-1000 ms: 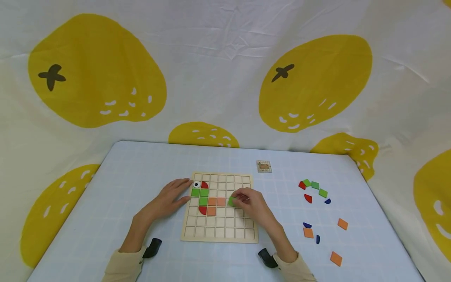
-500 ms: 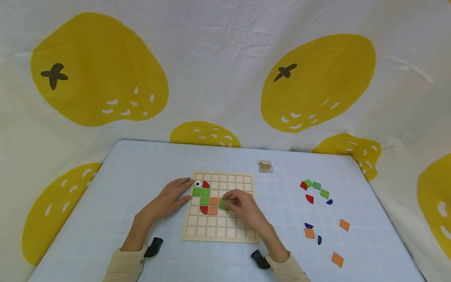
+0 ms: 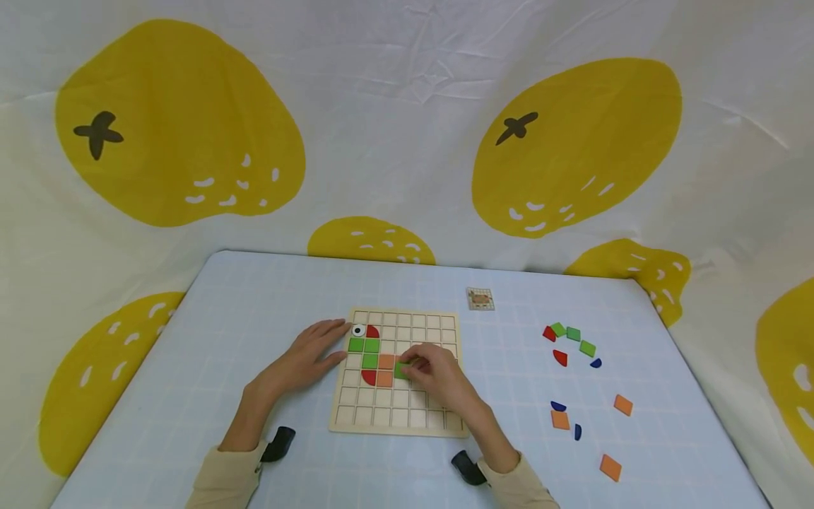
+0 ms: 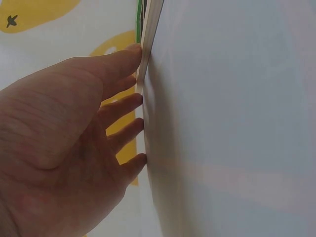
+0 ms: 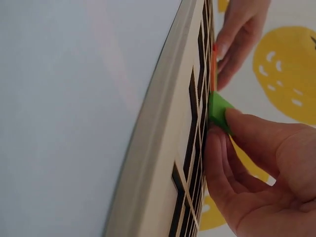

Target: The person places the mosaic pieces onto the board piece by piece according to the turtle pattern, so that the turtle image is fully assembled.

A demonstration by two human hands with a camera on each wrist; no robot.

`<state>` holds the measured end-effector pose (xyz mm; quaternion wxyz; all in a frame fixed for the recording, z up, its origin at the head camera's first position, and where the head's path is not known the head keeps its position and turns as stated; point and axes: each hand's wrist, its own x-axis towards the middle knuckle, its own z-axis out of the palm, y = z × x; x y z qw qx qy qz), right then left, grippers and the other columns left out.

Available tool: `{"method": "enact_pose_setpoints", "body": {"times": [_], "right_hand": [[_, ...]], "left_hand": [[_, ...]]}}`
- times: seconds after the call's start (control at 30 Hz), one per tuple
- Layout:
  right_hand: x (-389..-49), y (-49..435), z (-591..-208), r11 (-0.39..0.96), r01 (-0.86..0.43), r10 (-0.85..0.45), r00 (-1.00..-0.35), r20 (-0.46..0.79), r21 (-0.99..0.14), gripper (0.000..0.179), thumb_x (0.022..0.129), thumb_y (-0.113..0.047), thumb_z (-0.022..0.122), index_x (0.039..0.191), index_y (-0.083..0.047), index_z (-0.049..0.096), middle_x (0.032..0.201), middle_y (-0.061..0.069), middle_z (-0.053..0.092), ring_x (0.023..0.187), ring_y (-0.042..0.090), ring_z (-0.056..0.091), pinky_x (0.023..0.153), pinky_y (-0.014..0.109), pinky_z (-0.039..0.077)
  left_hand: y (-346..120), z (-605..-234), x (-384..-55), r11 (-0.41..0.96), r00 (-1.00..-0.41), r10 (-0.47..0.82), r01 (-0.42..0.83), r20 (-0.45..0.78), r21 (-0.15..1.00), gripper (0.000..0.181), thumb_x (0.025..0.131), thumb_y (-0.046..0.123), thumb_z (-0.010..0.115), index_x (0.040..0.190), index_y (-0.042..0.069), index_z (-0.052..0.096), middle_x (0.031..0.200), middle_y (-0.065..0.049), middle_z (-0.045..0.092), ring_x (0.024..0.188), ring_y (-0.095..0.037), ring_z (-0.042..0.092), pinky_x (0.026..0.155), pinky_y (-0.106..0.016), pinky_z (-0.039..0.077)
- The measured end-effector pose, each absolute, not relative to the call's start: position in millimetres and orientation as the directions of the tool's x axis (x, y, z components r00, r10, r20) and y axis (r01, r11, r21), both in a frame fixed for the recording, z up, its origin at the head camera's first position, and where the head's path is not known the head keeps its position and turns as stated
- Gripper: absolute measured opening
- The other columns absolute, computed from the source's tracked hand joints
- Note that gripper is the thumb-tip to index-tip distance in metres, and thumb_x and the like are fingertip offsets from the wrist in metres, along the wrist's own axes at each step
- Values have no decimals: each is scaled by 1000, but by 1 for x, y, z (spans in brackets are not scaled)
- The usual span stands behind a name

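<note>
My right hand (image 3: 435, 371) pinches a green square tile (image 5: 218, 111) between thumb and fingers. The tile is tilted in the right wrist view, one edge right at the grid of the wooden board (image 3: 397, 430). On the board's left part lie a round eye tile (image 3: 359, 330), red quarter-round tiles (image 3: 369, 378), several green squares (image 3: 356, 345) and orange squares (image 3: 385, 361). One more orange square is mostly hidden behind the right hand and its tile. My left hand (image 3: 305, 357) rests at the board's left edge, fingers spread, thumb touching the side (image 4: 148, 44).
To the right of the board lie loose tiles: green squares (image 3: 588, 348), red pieces (image 3: 559, 358), blue half-rounds (image 3: 577, 432) and orange squares (image 3: 610, 467). A small picture card (image 3: 480, 298) lies behind the board. A lemon-print cloth (image 3: 394, 141) hangs behind the table.
My right hand has moved left over the board with the green tile, coming beside the orange squares, and then stays almost in place. The left hand keeps its spot at the edge.
</note>
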<state>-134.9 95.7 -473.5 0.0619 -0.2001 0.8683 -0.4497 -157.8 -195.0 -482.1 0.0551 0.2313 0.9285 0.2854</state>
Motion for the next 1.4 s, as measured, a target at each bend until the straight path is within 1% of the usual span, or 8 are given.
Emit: {"method": "enact_pose_setpoints", "body": {"times": [0.2, 0.43, 0.6, 0.8, 0.9, 1.07, 1.4], "right_hand": [[-134, 97, -471, 523, -283, -415, -909, 50, -804, 11, 95, -6, 74, 105, -3, 76, 97, 3, 69, 84, 15, 64, 74, 23, 55], [-133, 97, -471, 533, -285, -438, -898, 28, -797, 7, 93, -6, 76, 99, -4, 79, 92, -1, 67, 80, 12, 63, 70, 22, 54], [-131, 98, -471, 524, -291, -439, -898, 39, -801, 8, 93, -6, 76, 100, -5, 80, 93, 0, 68, 81, 14, 64, 70, 22, 54], [-131, 98, -472, 526, -286, -437, -899, 34, -801, 8, 92, -2, 76, 99, -4, 79, 93, 2, 68, 81, 14, 62, 70, 22, 54], [-131, 98, -472, 526, -287, -428, -903, 43, -800, 12, 91, -1, 77, 102, -2, 76, 97, 5, 67, 82, 15, 62, 71, 23, 54], [-133, 97, -472, 531, -298, -418, -906, 60, -793, 23, 90, 0, 77, 113, 1, 71, 108, 10, 65, 83, 17, 63, 72, 23, 55], [-135, 100, -469, 528, -305, -453, -890, 41, -792, 24, 94, -5, 74, 118, -1, 71, 110, 9, 66, 83, 14, 63, 72, 24, 54]], "left_hand": [[-195, -482, -158, 727, -883, 468, 411, 42, 551, 57, 103, 20, 65, 154, 3, 45, 156, -21, 45, 145, -45, 35, 117, -64, 29], [-196, -483, -159, 725, -882, 469, 412, 43, 552, 57, 103, 20, 65, 154, 3, 46, 156, -21, 45, 145, -44, 36, 117, -63, 29], [-196, -482, -158, 720, -879, 472, 424, 60, 550, 56, 103, 20, 64, 153, 2, 47, 154, -22, 46, 144, -45, 37, 116, -64, 30], [-195, -481, -157, 728, -885, 464, 407, 41, 552, 57, 103, 20, 65, 154, 3, 46, 156, -22, 45, 145, -45, 36, 117, -64, 30], [-195, -481, -157, 726, -886, 462, 404, 40, 557, 57, 103, 20, 65, 154, 3, 46, 156, -21, 44, 145, -45, 36, 117, -64, 29], [-196, -483, -158, 729, -887, 461, 402, 38, 554, 57, 103, 20, 65, 154, 3, 46, 156, -21, 44, 145, -45, 35, 117, -64, 29], [-196, -484, -159, 731, -886, 463, 399, 28, 553, 57, 103, 21, 64, 154, 4, 46, 157, -20, 44, 146, -44, 35, 118, -63, 29]]}}
